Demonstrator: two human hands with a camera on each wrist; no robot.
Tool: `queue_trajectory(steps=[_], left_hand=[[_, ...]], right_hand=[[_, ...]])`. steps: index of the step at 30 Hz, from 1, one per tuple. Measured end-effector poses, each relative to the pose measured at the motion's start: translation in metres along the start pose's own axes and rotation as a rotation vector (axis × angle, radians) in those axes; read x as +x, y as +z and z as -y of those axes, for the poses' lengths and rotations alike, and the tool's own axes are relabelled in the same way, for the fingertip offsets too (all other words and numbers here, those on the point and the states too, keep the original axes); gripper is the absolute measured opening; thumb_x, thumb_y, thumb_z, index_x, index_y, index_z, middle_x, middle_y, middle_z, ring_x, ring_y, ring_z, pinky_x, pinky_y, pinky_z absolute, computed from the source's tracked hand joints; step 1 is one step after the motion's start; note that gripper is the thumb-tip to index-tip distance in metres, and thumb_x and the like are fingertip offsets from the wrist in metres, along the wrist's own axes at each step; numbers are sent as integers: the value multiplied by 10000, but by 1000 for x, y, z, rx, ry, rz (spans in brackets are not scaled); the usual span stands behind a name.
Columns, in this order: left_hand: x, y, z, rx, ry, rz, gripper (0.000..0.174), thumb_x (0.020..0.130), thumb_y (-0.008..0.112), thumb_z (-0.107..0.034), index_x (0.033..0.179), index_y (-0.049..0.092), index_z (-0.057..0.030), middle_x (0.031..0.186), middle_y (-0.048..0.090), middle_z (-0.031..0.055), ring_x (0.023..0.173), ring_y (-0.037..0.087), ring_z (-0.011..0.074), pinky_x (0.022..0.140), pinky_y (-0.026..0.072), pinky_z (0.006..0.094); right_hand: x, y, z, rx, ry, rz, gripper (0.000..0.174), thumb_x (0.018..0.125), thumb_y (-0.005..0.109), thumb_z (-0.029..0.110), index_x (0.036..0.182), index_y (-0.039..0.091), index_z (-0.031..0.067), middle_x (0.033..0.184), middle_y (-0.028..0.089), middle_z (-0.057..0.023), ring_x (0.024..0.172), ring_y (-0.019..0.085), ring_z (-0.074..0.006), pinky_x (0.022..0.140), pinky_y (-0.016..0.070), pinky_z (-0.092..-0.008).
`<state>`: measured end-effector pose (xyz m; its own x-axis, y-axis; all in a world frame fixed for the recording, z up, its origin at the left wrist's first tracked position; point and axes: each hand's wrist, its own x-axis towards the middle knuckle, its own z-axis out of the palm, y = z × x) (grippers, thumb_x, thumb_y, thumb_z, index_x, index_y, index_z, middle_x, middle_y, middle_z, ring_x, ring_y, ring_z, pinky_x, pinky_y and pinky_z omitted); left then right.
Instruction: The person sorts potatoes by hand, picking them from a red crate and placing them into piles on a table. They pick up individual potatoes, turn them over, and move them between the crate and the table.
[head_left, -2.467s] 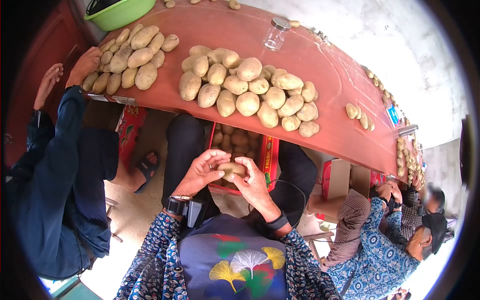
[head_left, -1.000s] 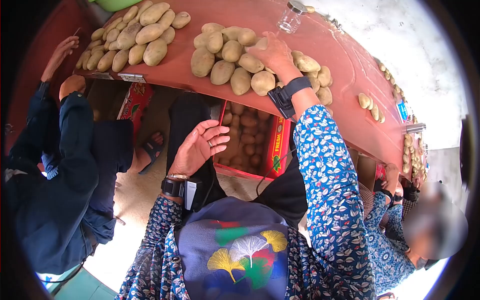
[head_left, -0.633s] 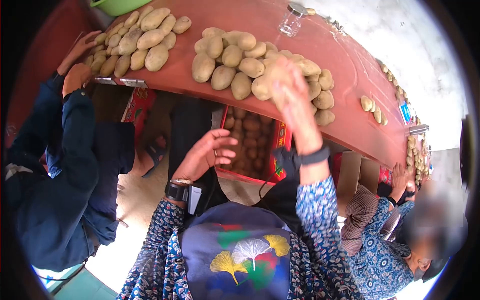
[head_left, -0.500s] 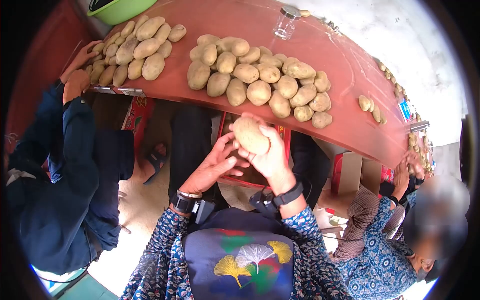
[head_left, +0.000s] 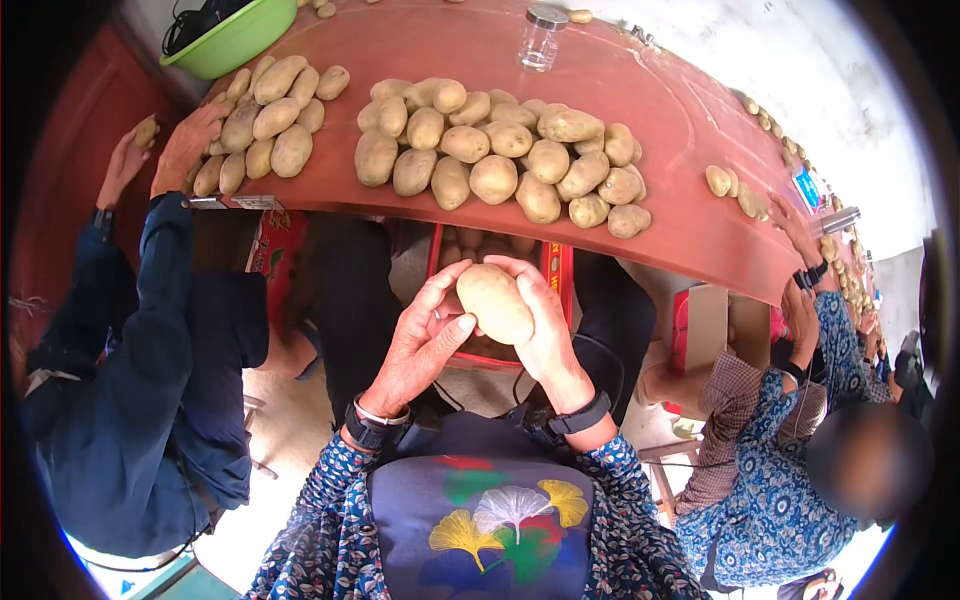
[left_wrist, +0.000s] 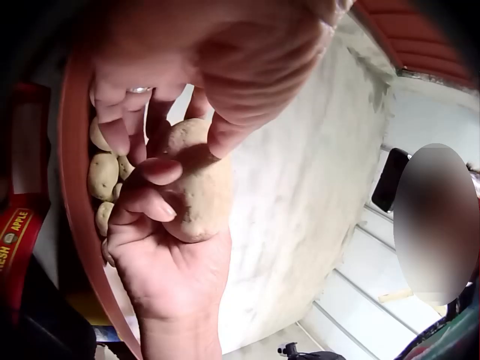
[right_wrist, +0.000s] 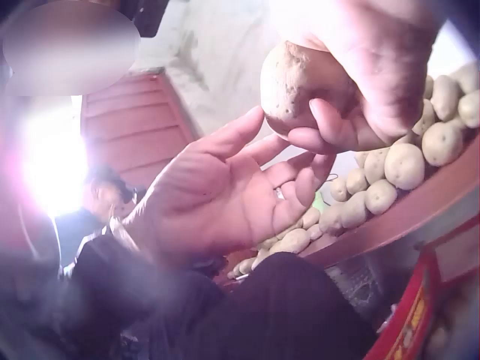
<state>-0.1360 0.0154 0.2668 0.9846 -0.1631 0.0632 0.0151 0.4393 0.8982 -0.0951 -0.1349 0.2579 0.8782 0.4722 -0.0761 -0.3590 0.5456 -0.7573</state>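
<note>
A large pale potato (head_left: 495, 304) is held between both hands over the lap in the head view. My right hand (head_left: 545, 325) grips it from the right, fingers curled round its side, as the right wrist view also shows. From the left, my left hand (head_left: 420, 335) holds its near side between thumb and fingers. In the left wrist view the left thumb lies against one end of the potato (left_wrist: 201, 187), with a ring on one finger. Ahead, a heap of potatoes (head_left: 465, 145) lies along the near edge of the red table (head_left: 680, 225).
Below the table edge stands a red carton (head_left: 557, 275) with potatoes inside. Another potato pile (head_left: 275, 120) lies at left, where a person in a dark sleeve (head_left: 160, 290) works. A glass jar (head_left: 541, 40) and green basin (head_left: 235, 40) stand farther back. Another person sits at right.
An earlier, smaller potato left the hands. The right hand reached to the heap and brought back a larger potato, and the left hand has come up against it.
</note>
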Motion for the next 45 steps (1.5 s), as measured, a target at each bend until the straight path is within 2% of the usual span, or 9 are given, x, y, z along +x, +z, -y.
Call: queue_trajectory(steps=[1, 2, 9, 14, 20, 23, 26, 32, 45], left_hand=[[-1, 0, -2, 29, 11, -30, 506, 906, 559, -144, 1344, 349, -5, 1267, 462, 82, 1057, 504, 139, 867, 433, 276], [-6, 1, -4, 26, -1, -32, 506, 906, 559, -144, 1344, 349, -5, 1267, 462, 82, 1057, 504, 139, 867, 433, 276], [-8, -4, -16, 119, 53, 20, 457, 854, 591, 2, 1274, 412, -17, 1293, 424, 95, 1098, 503, 158, 937, 429, 305], [-2, -7, -17, 40, 50, 38, 450, 830, 610, 30, 1236, 432, -45, 1316, 393, 103, 1125, 488, 177, 940, 429, 313], [1, -13, -16, 14, 143, 13, 394, 821, 612, 51, 1158, 442, -63, 1300, 418, 130, 1151, 471, 194, 947, 429, 323], [2, -15, -16, 13, 142, 8, 374, 808, 621, 65, 1112, 448, -67, 1295, 430, 132, 1164, 461, 192, 950, 434, 332], [1, -15, -18, 10, 144, -12, 374, 798, 626, 75, 1094, 446, -66, 1301, 428, 137, 1176, 454, 194, 953, 437, 332], [-1, -20, -15, 91, 226, -66, 385, 795, 604, 98, 1104, 437, -58, 1307, 435, 161, 1169, 473, 207, 895, 476, 314], [0, -10, -24, 272, 270, -107, 427, 786, 634, 47, 1161, 440, -19, 1235, 508, 151, 1137, 514, 213, 875, 484, 313]], right_hand=[[-1, 4, -3, -239, -139, -108, 380, 951, 424, 283, 1219, 483, 20, 1064, 593, -75, 913, 602, -154, 762, 494, -252], [-9, 5, -3, -215, -138, -88, 343, 944, 459, 242, 1199, 487, 14, 1093, 573, -63, 1000, 564, -123, 856, 458, -253], [-13, 4, -4, -223, -122, -42, 346, 935, 479, 235, 1203, 477, 15, 1110, 567, -76, 1031, 535, -116, 896, 428, -261], [-5, 7, 6, -344, -288, 22, 412, 833, 642, 144, 1181, 457, 25, 1150, 555, -93, 1073, 533, -161, 927, 433, -305], [-2, 6, 6, -326, -269, -22, 521, 722, 729, 9, 1163, 456, 54, 1196, 508, -99, 1107, 509, -175, 935, 442, -320], [1, 3, 0, -364, -311, -23, 564, 706, 781, 109, 1163, 455, 53, 1198, 519, -128, 1116, 522, -203, 927, 456, -324], [0, 1, 2, -304, -255, 47, 538, 712, 722, -38, 1167, 452, 58, 1209, 488, -92, 1135, 493, -176, 949, 441, -320], [1, 8, 10, -294, -82, 63, 655, 699, 699, -102, 1269, 416, 53, 1255, 448, -76, 1187, 440, -160, 995, 409, -316], [2, 3, 4, -459, -204, 81, 667, 655, 755, -46, 1245, 464, 63, 1236, 501, -64, 1161, 480, -168, 989, 396, -320]])
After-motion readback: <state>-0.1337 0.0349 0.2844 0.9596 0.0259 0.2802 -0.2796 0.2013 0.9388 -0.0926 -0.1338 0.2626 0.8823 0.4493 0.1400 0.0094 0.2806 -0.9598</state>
